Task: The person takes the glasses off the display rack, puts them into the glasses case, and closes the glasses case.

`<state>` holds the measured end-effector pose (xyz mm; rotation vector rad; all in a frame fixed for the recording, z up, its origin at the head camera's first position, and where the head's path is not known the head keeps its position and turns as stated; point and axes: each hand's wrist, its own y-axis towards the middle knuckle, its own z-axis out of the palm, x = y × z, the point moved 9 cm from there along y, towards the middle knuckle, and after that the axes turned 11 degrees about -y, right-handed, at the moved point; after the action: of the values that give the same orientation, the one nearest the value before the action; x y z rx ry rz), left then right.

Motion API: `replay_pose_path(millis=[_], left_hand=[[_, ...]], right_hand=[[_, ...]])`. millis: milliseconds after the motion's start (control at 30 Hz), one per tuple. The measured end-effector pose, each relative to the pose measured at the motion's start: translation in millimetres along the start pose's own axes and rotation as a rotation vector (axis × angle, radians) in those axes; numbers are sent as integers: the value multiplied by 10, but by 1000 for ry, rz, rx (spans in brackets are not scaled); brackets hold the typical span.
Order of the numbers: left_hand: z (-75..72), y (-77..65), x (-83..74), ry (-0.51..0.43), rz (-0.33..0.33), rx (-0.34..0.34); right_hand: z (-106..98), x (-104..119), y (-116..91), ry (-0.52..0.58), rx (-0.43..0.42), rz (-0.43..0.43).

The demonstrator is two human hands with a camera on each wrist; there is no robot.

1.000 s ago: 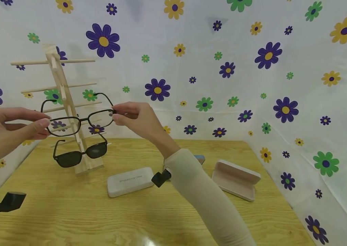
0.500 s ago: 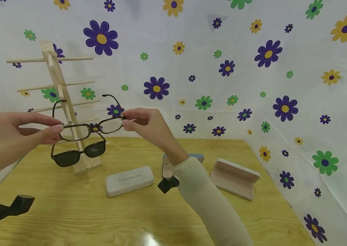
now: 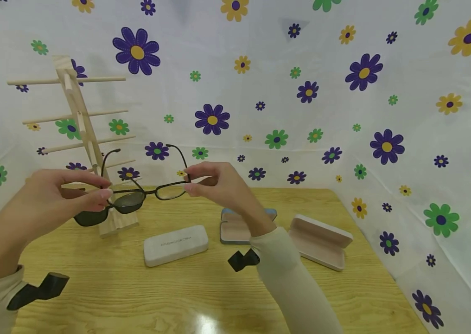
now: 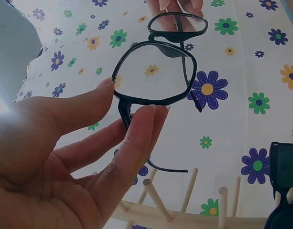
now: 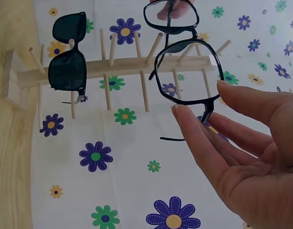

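Clear-lens black eyeglasses (image 3: 150, 192) are held up in front of me, temples unfolded and pointing away. My left hand (image 3: 64, 197) pinches the left end of the frame between thumb and fingers, as the left wrist view confirms. At the opposite hinge my right hand (image 3: 220, 185) grips the other end. Behind the glasses stands a wooden display rack (image 3: 83, 116) with several rows of pegs. Black sunglasses (image 3: 91, 218) hang on its lowest pegs, partly covered in the head view by the left hand and the glasses. The right wrist view shows these sunglasses (image 5: 67, 69) whole.
A closed white glasses case (image 3: 176, 246) lies on the wooden table (image 3: 156, 297). Right of it is an open blue-edged case (image 3: 235, 231), partly hidden by the right forearm. Farther right an open white case (image 3: 321, 243) stands. A flower-patterned cloth (image 3: 323, 46) hangs behind.
Both hands have moved right and down with the eyeglasses, away from the middle rack pegs. The eyeglasses now overlap the sunglasses in the head view. More of the blue-edged case shows.
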<state>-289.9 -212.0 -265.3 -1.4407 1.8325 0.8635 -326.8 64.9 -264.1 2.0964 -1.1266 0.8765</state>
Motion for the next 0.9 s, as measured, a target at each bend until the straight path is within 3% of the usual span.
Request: replay_pose_path(millis=[267,400,500,900], left_hand=[[310,2,55,-35,-12,92],[475,-6,78,-106,-11,133],[617,0,73,-211,15,169],[1036,23,135,-274,16,188]], right_hand=[[3,-223,-218,-34,49,80],[7,-336,-320,-39,48,112],[14,-409,-390,-39,45,122],[38,-720,-597,-31,8,182]])
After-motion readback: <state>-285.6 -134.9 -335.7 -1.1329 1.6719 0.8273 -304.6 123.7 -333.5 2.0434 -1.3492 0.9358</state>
